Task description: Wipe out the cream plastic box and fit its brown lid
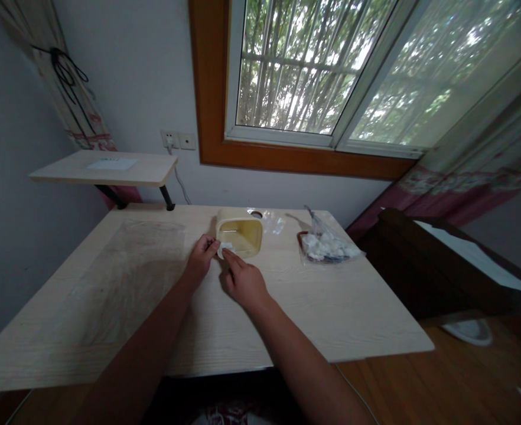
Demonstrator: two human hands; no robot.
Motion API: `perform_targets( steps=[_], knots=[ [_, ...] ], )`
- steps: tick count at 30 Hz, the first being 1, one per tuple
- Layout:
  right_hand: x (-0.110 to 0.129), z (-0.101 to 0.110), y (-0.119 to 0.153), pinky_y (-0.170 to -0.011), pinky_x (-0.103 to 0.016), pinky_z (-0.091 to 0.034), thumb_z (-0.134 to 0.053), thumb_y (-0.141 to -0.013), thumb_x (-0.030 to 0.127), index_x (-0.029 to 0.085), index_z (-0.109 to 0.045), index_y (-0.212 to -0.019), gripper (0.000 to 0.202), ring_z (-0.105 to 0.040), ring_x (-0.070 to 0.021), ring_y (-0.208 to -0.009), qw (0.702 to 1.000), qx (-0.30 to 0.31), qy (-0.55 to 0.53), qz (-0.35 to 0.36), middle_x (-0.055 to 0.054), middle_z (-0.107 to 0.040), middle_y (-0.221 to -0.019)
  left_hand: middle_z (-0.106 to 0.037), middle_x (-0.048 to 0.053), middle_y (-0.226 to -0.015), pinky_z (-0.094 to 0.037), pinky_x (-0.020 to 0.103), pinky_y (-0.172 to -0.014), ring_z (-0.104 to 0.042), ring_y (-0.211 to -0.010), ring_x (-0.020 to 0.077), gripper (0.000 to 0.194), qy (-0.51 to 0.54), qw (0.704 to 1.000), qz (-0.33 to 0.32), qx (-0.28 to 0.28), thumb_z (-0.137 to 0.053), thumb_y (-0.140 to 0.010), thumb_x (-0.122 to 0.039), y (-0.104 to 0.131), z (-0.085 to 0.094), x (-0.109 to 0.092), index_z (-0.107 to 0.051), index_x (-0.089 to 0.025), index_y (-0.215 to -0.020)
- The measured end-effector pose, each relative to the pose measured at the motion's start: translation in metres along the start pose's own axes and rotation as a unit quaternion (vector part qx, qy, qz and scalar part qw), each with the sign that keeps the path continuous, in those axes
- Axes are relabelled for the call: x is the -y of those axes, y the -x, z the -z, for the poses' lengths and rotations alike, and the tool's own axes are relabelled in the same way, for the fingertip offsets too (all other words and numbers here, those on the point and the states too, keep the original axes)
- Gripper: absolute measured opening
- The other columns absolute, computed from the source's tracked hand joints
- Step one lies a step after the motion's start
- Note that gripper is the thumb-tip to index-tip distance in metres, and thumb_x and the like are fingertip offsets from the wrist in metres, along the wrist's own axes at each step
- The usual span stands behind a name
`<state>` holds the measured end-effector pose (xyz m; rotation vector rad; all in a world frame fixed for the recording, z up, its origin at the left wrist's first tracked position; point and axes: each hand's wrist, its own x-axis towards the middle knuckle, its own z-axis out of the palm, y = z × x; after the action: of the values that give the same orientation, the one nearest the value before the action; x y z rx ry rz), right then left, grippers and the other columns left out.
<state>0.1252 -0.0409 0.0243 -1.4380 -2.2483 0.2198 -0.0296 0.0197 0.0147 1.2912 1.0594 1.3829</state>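
A pale yellow plastic container [252,236] lies tipped on its side on the table, its opening towards me. At its lower left corner, the thumb and fingers of my left hand [201,260] are closed on the rim. A small white piece, like tissue [225,247], lies against that same corner, between my two hands. My right hand [248,282] presses it there with bent fingers, the fingertips touching the white piece. How the left fingers sit behind the rim is hidden.
A clear plastic bag [329,245] with white soft-looking stuff stands at the right of the table. A clear plastic sheet [127,277] covers the left part of the tabletop [322,307]. A raised shelf [147,168] with a paper [112,163] is at the back left.
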Motion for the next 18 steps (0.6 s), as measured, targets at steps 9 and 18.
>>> perform_targets(
  steps=[9, 18],
  knots=[
    [-0.003, 0.004, 0.001, -0.104, -0.031, -0.049, -0.047, -0.087, 0.017, 0.02, -0.038, -0.151, 0.064, -0.059, -0.0182, -0.126, 0.999, 0.0, -0.016, 0.031, -0.006, -0.046, -0.153, -0.054, -0.003, -0.072, -0.042, 0.024, -0.065, -0.051, -0.068, 0.0121, 0.026, 0.021, 1.0, 0.0, -0.008, -0.065, -0.082, -0.042, -0.001, 0.0, 0.001, -0.053, -0.019, -0.082],
    [-0.009, 0.011, 0.0, -0.104, -0.03, -0.049, -0.049, -0.088, 0.016, 0.024, -0.049, -0.143, 0.055, -0.061, -0.0166, -0.122, 1.0, -0.011, 0.0, -0.006, -0.003, -0.053, -0.147, -0.055, -0.003, -0.072, -0.043, 0.024, -0.063, -0.052, -0.067, 0.0119, 0.031, 0.012, 1.0, -0.004, -0.023, -0.065, -0.082, -0.047, -0.004, -0.002, 0.004, -0.052, -0.019, -0.083]
  ],
)
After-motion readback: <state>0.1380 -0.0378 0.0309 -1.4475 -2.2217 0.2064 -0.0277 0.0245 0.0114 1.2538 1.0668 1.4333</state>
